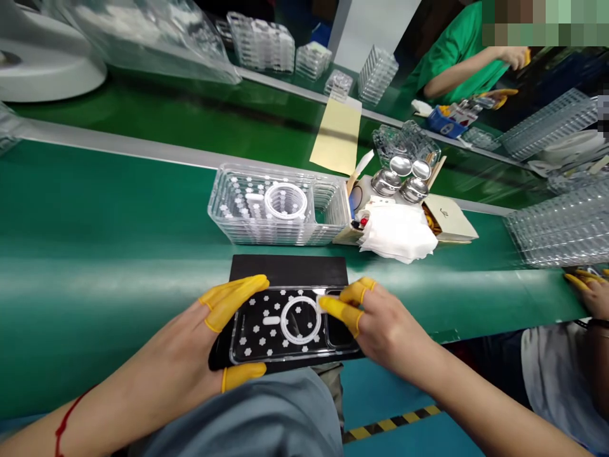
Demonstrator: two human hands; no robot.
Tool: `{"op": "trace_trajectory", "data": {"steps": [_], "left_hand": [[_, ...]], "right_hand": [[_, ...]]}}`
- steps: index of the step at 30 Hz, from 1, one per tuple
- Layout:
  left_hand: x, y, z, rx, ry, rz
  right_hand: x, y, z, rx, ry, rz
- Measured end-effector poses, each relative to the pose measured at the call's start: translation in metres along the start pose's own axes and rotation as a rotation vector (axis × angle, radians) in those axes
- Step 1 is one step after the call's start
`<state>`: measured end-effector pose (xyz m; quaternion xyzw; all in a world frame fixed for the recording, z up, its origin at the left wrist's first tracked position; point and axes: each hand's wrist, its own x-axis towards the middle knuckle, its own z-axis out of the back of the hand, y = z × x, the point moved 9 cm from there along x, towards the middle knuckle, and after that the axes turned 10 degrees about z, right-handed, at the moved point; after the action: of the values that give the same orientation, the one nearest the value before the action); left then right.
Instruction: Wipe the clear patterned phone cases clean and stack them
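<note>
A clear phone case [266, 339] with white flowers and a white ring lies over a black mat [288, 270] at the bench's front edge. My left hand [216, 327] grips the case's left end, fingers along the top edge and thumb below. Yellow finger cots cover fingertips on both hands. My right hand [368, 314] is closed over the case's right part, beside the ring. Between its fingertips shows a small white wipe [320, 303], mostly hidden by the fingers.
Behind the mat stands a stack of clear trays [280, 231], a similar case on top. Right of it are white cloths [397, 231], two metal-lidded pots [399, 184] and a box [450, 219]. Other people's hands [594, 292] show at right and across the bench.
</note>
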<state>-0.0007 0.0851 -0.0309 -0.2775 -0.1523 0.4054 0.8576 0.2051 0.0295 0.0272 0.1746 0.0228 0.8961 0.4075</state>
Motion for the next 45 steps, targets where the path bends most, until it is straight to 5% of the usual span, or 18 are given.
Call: {"op": "trace_trajectory", "data": {"steps": [4, 10, 14, 19, 25, 28, 37, 45], "left_hand": [[0.000, -0.002, 0.000, 0.035, -0.007, -0.020], [0.000, -0.001, 0.002, 0.012, -0.016, -0.024], [0.000, -0.002, 0.002, -0.010, -0.010, -0.031], [-0.002, -0.002, 0.000, 0.034, 0.006, -0.029], [0.001, -0.027, 0.013, 0.133, -0.049, -0.128], [0.001, -0.036, 0.017, 0.152, -0.048, -0.164], [-0.004, -0.018, 0.008, 0.075, -0.046, -0.098], [-0.004, -0.019, 0.006, 0.113, -0.027, -0.075]], "right_hand": [[-0.001, 0.024, -0.006, 0.114, 0.048, 0.080], [0.006, 0.002, -0.008, -0.045, -0.036, -0.061], [0.001, 0.018, -0.003, 0.153, 0.073, 0.060], [-0.016, 0.018, 0.014, 0.085, 0.186, 0.089], [-0.031, -0.020, 0.063, 0.074, -0.289, -0.208], [-0.035, -0.032, 0.069, 0.108, -0.445, -0.367], [0.045, 0.037, -0.018, -0.272, -0.188, -0.017], [0.003, 0.005, 0.020, -0.305, -0.073, -0.166]]}}
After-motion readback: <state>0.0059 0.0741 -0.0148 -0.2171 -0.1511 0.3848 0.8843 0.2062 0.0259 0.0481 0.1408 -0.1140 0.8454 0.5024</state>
